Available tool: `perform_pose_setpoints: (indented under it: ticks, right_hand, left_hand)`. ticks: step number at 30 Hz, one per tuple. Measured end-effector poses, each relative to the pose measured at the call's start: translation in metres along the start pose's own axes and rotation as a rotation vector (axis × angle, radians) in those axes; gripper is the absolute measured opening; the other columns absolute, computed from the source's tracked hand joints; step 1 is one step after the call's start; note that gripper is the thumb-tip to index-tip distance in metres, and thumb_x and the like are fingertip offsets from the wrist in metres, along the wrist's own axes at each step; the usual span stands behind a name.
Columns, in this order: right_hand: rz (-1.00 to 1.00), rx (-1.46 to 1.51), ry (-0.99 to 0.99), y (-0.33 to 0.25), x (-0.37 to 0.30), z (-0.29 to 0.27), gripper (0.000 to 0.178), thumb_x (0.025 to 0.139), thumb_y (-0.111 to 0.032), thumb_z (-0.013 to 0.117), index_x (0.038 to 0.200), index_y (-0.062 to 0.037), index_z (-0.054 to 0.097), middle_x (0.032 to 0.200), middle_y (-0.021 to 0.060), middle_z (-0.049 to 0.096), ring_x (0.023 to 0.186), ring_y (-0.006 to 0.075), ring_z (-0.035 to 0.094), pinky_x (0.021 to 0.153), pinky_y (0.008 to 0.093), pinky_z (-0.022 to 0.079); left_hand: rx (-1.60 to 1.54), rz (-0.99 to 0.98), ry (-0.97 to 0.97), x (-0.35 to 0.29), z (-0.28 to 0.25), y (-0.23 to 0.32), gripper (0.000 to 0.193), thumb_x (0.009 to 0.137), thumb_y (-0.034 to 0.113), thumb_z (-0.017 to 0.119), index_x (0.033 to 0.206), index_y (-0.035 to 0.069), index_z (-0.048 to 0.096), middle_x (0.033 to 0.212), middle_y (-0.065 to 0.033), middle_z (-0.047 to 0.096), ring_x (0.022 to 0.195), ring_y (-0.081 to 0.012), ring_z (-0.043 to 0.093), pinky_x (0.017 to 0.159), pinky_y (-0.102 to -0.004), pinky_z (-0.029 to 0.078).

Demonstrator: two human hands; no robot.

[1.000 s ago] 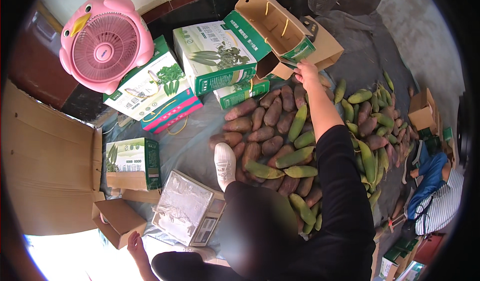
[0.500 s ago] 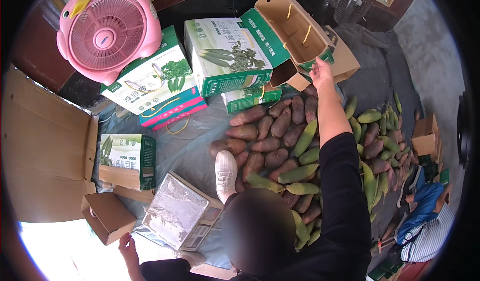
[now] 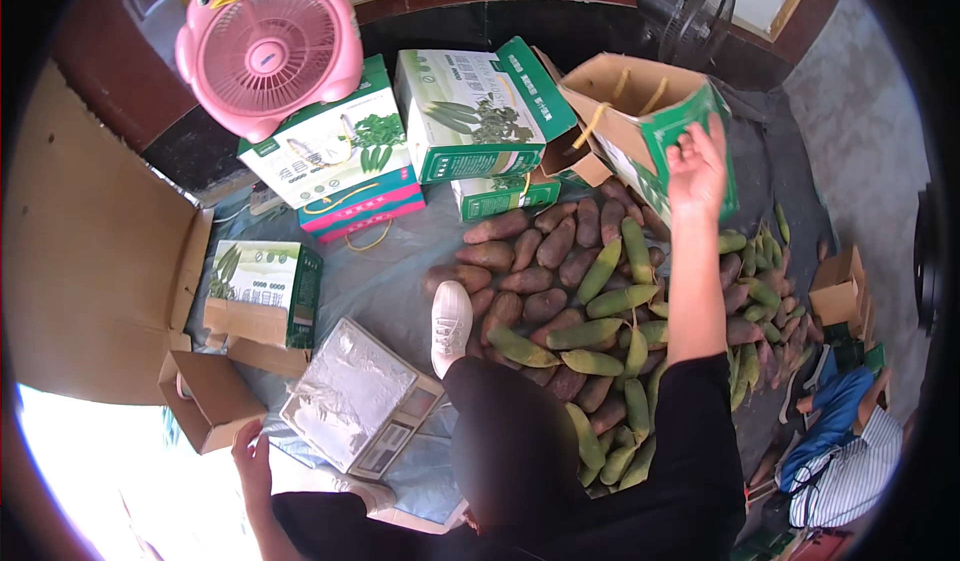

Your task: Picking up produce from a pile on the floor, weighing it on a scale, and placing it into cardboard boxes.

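My right hand point(image 3: 697, 176) was at the green side of the open box point(image 3: 625, 161), fingers half curled against it; I couldn't tell how firmly they gripped. Half a second earlier that box had leaned back with its inside facing me; now it had swung to the right, its mouth turned more upward. It was toward the far edge of the grey sheet point(image 3: 370, 271), just beyond the dark roots point(image 3: 545, 306) and green radishes point(image 3: 585, 334). My left hand point(image 3: 253, 461), loosely bent and holding nothing, stayed beside the small brown box point(image 3: 215, 396).
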State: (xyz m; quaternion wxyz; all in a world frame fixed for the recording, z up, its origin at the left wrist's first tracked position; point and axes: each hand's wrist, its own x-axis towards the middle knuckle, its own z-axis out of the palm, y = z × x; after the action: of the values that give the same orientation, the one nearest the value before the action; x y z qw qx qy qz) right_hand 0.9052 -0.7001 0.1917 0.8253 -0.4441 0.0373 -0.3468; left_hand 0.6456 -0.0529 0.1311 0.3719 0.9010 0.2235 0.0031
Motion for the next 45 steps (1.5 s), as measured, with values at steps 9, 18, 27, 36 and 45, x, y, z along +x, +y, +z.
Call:
perform_pose_setpoints:
  ticks: [9,18,27,36,45]
  right_hand:
    - [0.113,0.040,-0.193,-0.127,-0.094,0.007,0.051,0.088,-0.007,0.051,0.135,-0.0011,0.034,0.093,0.0076,0.059,0.079,0.0121,0.053,0.071,0.0269,0.043]
    - [0.354,0.094,-0.625,-0.158,-0.177,0.098,0.052,0.088,-0.009,0.048,0.136,0.0038,0.030,0.110,0.0113,0.051,0.090,0.0131,0.046,0.076,0.0246,0.039]
    - [0.731,0.132,-0.842,-0.072,-0.256,0.180,0.038,0.086,-0.019,0.054,0.121,-0.0067,0.047,0.100,0.0053,0.058,0.082,0.0104,0.048,0.069,0.0229,0.037]
    - [0.715,-0.291,-0.998,-0.023,-0.313,0.210,0.033,0.085,-0.017,0.059,0.115,-0.0073,0.052,0.100,0.0033,0.061,0.088,0.0092,0.055,0.072,0.0241,0.042]
    - [0.298,-0.905,-0.989,-0.026,-0.254,0.092,0.028,0.086,-0.015,0.060,0.112,-0.0056,0.057,0.100,0.0028,0.062,0.085,0.0082,0.056,0.069,0.0235,0.045]
  left_hand:
    - [-0.076,0.157,-0.019,-0.045,-0.010,0.030,0.032,0.075,0.003,0.059,0.105,-0.002,0.060,0.104,-0.0128,0.061,0.102,-0.0238,0.056,0.088,-0.0311,0.042]
    - [0.036,0.409,0.009,-0.096,-0.020,0.057,0.053,0.072,0.008,0.068,0.122,0.005,0.051,0.116,-0.0154,0.054,0.111,-0.0334,0.048,0.094,-0.0376,0.039]
    - [0.290,0.532,0.287,-0.123,-0.022,0.067,0.074,0.062,0.011,0.077,0.128,0.009,0.045,0.125,-0.0122,0.047,0.118,-0.0327,0.041,0.100,-0.0447,0.031]
    - [0.106,0.430,0.098,-0.136,-0.013,0.020,0.025,0.073,-0.003,0.060,0.096,0.005,0.065,0.091,-0.0130,0.063,0.086,-0.0316,0.061,0.073,-0.0360,0.049]
    - [0.415,0.274,-0.045,-0.098,0.004,-0.016,0.018,0.077,0.014,0.062,0.093,0.006,0.066,0.087,-0.0152,0.064,0.082,-0.0340,0.061,0.070,-0.0395,0.047]
